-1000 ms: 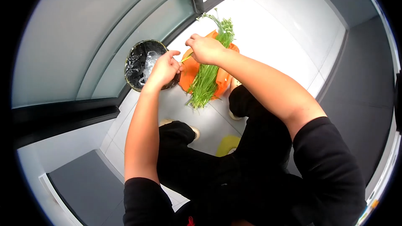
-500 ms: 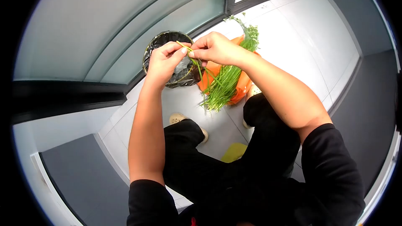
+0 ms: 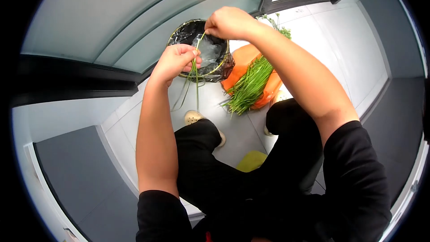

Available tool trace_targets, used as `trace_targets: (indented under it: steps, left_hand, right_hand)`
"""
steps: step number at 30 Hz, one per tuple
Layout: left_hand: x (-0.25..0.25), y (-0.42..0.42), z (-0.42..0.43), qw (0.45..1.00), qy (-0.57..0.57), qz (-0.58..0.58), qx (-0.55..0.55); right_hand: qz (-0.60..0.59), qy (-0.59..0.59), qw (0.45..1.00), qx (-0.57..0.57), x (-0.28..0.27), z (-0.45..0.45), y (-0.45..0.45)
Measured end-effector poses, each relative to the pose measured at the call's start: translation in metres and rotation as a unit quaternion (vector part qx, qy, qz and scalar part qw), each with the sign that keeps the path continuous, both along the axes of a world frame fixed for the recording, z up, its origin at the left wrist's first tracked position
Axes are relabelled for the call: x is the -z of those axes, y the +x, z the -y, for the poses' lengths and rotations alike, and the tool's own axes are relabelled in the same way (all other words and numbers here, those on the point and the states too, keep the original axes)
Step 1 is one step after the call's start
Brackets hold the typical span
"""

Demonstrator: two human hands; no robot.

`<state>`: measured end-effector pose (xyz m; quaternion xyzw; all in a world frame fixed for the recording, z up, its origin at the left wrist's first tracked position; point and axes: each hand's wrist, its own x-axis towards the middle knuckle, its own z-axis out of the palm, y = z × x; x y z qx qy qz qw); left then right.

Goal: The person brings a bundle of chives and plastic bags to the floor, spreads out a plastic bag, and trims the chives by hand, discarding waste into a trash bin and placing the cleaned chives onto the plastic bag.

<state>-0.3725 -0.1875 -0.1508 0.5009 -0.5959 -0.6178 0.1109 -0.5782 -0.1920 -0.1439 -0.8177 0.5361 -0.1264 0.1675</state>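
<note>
My left hand [image 3: 179, 60] pinches a few long, thin green stalks [image 3: 196, 71], chive-like, whose lower ends hang down past the bin's near rim. Above and to the right, my right hand [image 3: 227, 23] is closed on the yellowish-green upper end of a stalk, which stretches between the two hands. Both hands are over or beside a bin [image 3: 227, 65] lined with a black bag. A thick bunch of the same green stalks [image 3: 251, 85] lies on an orange plastic bag [image 3: 242, 58] right of the bin. My right forearm hides part of the bunch.
Clear crumpled plastic [image 3: 209, 53] lies inside the bin. Behind it stands a frosted glass panel [image 3: 134, 13] with a dark frame. My feet in cream clogs [image 3: 193, 117] rest on pale floor tiles, and a yellow-green object [image 3: 251, 161] shows between my legs.
My right hand has moved up and away from my left, drawing the stalk end along. The stalks now hang straight down from my left hand. The view has shifted slightly.
</note>
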Motion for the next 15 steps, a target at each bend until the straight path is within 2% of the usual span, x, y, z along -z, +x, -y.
trace_targets:
  steps: [4, 6, 8, 10, 12, 13, 14, 15]
  left_hand:
    - [-0.001, 0.019, 0.007, 0.999, 0.033, -0.001, -0.017]
    - [-0.006, 0.025, 0.007, 0.999, 0.040, 0.007, -0.026]
    - [-0.007, 0.029, 0.008, 0.997, 0.038, -0.026, -0.058]
    - [0.000, 0.035, 0.012, 0.994, 0.046, -0.064, -0.072]
    - [0.006, 0.038, 0.019, 0.990, 0.055, -0.105, -0.081]
    - [0.009, 0.038, 0.022, 0.985, 0.056, -0.125, -0.108]
    - [0.011, 0.039, 0.023, 0.978, 0.057, -0.146, -0.137]
    - [0.015, 0.038, 0.024, 0.977, 0.049, -0.153, -0.143]
  right_hand:
    - [0.054, 0.038, 0.998, -0.004, 0.022, 0.048, 0.010]
    - [0.114, 0.036, 0.989, 0.088, 0.038, 0.062, 0.017]
    - [0.103, 0.079, 0.988, 0.090, 0.064, 0.071, 0.030]
    - [0.017, 0.093, 0.993, 0.064, 0.091, 0.067, 0.043]
    - [0.002, -0.010, 0.997, 0.071, 0.116, 0.060, 0.051]
    - [0.070, -0.047, 0.994, 0.065, 0.121, 0.059, 0.052]
    - [0.067, -0.044, 0.995, 0.065, 0.105, 0.048, 0.055]
    - [0.304, 0.127, 0.942, 0.072, 0.086, 0.035, 0.055]
